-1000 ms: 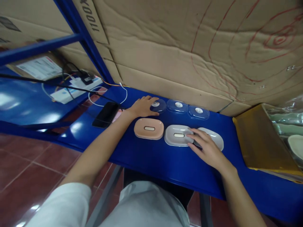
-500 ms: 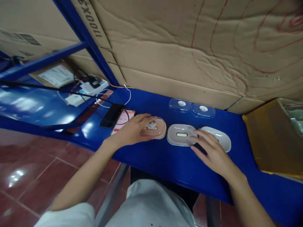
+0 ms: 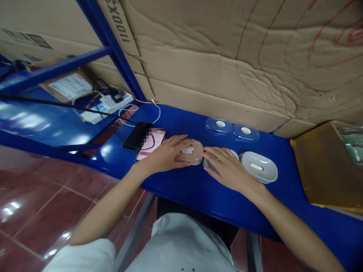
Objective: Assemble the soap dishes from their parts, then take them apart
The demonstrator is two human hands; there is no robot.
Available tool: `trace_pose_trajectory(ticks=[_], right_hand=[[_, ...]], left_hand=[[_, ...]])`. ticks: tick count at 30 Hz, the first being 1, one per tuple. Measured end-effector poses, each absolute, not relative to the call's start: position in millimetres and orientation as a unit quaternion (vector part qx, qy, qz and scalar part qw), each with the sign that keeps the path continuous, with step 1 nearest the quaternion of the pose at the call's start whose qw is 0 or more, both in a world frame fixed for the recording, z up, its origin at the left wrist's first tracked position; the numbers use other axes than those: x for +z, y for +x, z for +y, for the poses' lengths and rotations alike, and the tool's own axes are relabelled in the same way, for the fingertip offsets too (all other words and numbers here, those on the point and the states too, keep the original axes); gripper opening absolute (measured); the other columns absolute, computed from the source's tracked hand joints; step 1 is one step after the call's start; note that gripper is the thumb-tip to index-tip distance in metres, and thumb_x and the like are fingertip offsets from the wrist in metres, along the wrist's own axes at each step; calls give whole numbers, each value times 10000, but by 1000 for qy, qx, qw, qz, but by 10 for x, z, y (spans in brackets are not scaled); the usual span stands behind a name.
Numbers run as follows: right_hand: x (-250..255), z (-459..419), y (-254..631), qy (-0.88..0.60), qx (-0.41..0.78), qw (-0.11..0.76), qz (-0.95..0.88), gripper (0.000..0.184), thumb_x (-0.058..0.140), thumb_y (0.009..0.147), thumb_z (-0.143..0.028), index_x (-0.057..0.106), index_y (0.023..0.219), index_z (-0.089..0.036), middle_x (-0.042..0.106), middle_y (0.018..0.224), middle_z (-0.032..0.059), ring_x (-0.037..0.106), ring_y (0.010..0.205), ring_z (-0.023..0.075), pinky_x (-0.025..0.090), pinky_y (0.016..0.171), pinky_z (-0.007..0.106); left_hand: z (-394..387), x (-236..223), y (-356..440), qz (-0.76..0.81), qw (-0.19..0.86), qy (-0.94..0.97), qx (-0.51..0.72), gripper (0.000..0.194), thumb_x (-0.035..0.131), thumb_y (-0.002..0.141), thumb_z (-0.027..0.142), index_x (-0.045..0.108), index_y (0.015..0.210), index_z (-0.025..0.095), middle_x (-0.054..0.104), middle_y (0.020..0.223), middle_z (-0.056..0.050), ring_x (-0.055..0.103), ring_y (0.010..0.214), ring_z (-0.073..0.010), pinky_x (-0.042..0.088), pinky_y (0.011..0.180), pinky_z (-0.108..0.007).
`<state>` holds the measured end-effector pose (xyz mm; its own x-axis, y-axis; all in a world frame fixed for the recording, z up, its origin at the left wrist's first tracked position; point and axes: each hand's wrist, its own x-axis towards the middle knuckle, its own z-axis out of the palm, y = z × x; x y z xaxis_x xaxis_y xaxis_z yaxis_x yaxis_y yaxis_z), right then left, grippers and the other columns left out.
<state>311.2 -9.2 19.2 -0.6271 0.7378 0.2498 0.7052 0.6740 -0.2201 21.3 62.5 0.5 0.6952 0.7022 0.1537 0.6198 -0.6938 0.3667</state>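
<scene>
Peach dish [image 3: 199, 159] on the near half of the blue surface [image 3: 187, 187], leftmost of three in a row. Clear lid [image 3: 187, 149] with a round white sticker lies over it; whether seated all round, cannot tell. Left hand [image 3: 168, 154] holds the lid, thumb at the near edge, fingers at the far edge. Right hand [image 3: 227, 168] over the middle grey dish [image 3: 209, 164], hiding most of it; fingers slightly parted, tips at the dish's left end, close beside the peach one. Firm grip or light touch there, cannot tell. Third dish [image 3: 270, 170], pale grey, uncovered, just right of that hand; white oblong insert [image 3: 256, 166] in its centre.

Left of the left hand: phone [image 3: 145, 151], screen lit pink, dark flat object [image 3: 131, 139] beside it. Beyond the dishes, two stickered clear lids [image 3: 212, 129] [image 3: 239, 136] side by side, flat. Right end: open carton [image 3: 326, 166] edged in yellow tape. Behind, tall cardboard [image 3: 198, 75], red curved lines at right. Far left, white power strip [image 3: 98, 112] with plugs, on another blue shelf [image 3: 65, 130].
</scene>
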Motion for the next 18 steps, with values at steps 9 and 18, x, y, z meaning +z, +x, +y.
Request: trace_pose_trajectory(ticks=[9, 18], right_hand=[[126, 247, 2883, -413, 73, 148, -895, 467, 626, 1073, -312, 545, 1524, -223, 623, 1569, 160, 625, 1402, 340, 523, 1104, 543], [139, 385, 2949, -397, 101, 145, -901, 548, 637, 1056, -254, 490, 1582, -214, 535, 1660, 157, 568, 1481, 318, 499, 1157, 543]], left_hand=[[617, -69, 286, 366, 124, 907, 166, 818, 808, 914, 467, 465, 1618, 234, 515, 1601, -190, 490, 1504, -373, 438, 1237, -579], [709, -98, 384, 403, 80, 901, 138, 805, 774, 899, 430, 459, 1602, 199, 507, 1590, -215, 483, 1502, -407, 446, 1210, -598]])
